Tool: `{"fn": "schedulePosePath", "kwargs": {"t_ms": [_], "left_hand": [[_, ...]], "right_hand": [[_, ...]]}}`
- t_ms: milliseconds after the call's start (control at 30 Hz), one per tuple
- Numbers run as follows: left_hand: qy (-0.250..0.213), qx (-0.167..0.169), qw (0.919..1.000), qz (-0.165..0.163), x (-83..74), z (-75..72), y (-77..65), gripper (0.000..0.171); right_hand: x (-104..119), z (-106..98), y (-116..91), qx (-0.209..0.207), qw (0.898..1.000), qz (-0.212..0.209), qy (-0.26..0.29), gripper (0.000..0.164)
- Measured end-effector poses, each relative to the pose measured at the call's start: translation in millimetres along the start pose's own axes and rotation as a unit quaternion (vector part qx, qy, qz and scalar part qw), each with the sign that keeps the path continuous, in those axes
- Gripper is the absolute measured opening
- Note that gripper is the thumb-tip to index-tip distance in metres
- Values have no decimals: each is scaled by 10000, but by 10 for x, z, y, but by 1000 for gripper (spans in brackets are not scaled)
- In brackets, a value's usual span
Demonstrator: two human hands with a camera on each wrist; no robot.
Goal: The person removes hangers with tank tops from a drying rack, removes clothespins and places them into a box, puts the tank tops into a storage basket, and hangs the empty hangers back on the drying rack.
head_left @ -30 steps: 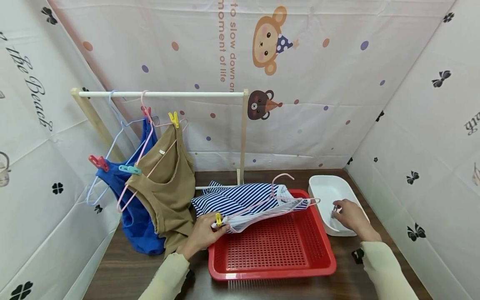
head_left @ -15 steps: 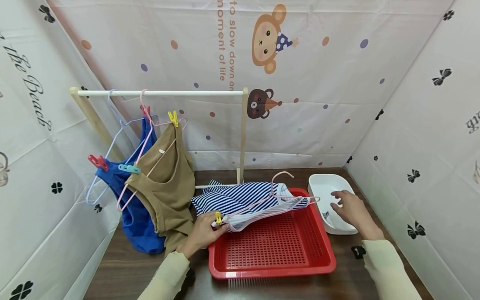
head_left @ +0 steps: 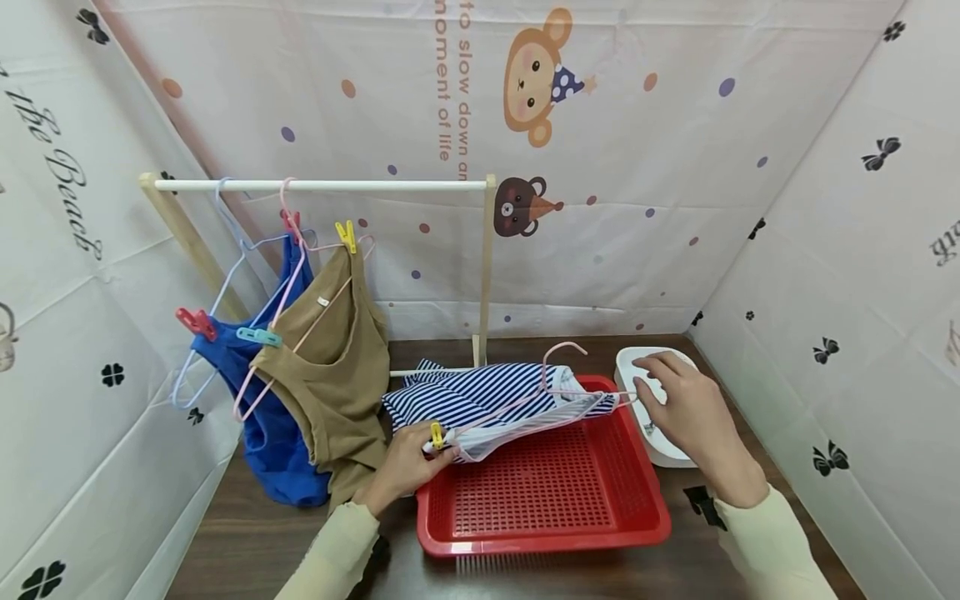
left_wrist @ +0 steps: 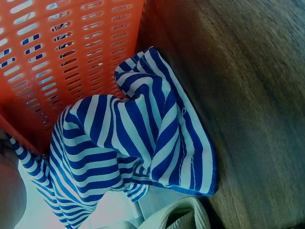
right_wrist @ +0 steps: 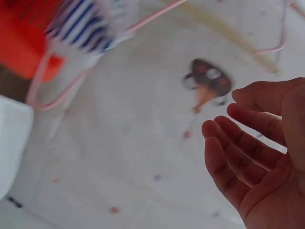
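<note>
A navy-and-white striped top (head_left: 480, 392) lies across the back of the red basket (head_left: 543, 548), with a pink hanger (head_left: 567, 344) at its neckline. My left hand (head_left: 408, 467) pinches the hanger's near end and the cloth there, beside a yellow clothespin (head_left: 437, 434). In the left wrist view the top's hem (left_wrist: 190, 157) drapes outside the basket onto the table. My right hand (head_left: 693, 417) hovers over the white tray (head_left: 663, 454), close to the hanger's far end. The right wrist view shows its fingers (right_wrist: 221, 167) loosely bent, holding nothing. A small clip (head_left: 649, 428) lies in the tray.
At the left a rack (head_left: 322, 187) carries a blue garment (head_left: 285, 475) and a brown tank top (head_left: 337, 358) on hangers, pinned with clothespins. Its right post (head_left: 487, 275) stands behind the striped top. Printed cloth walls (head_left: 750, 167) enclose the table.
My right hand let the small clip go in the white tray, then rose and moved left toward the hanger's far end. My left hand has stayed in place on the hanger.
</note>
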State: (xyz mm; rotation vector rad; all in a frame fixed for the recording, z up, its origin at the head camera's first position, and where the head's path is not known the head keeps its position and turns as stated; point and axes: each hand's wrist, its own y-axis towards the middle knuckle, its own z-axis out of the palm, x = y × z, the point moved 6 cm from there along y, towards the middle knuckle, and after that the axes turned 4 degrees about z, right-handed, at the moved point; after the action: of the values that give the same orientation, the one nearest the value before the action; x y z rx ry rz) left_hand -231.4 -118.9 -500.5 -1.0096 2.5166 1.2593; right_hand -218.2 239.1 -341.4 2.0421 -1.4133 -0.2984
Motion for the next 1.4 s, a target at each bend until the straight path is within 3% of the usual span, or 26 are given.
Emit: {"fn": "schedulePosePath", "kwargs": {"t_ms": [200, 433, 867, 1133, 1400], "left_hand": [[-1, -52, 10000, 54, -6, 5, -3, 37], [-102, 95, 9997, -224, 3, -7, 5, 36], [-129, 87, 9995, -262, 17, -3, 6, 34], [-58, -62, 9999, -69, 28, -17, 1, 28], [220, -82, 9996, -156, 28, -19, 12, 21]], "right_hand": [[412, -136, 75, -150, 9984, -536, 54, 30], [884, -116, 167, -344, 9905, -1201, 577, 30], [1592, 455, 252, 1128, 9813, -1323, 829, 37], [1972, 945, 236, 2073, 9609, -1649, 810, 42], [2152, 1301, 170, 2393, 9497, -1901, 684, 37]]}}
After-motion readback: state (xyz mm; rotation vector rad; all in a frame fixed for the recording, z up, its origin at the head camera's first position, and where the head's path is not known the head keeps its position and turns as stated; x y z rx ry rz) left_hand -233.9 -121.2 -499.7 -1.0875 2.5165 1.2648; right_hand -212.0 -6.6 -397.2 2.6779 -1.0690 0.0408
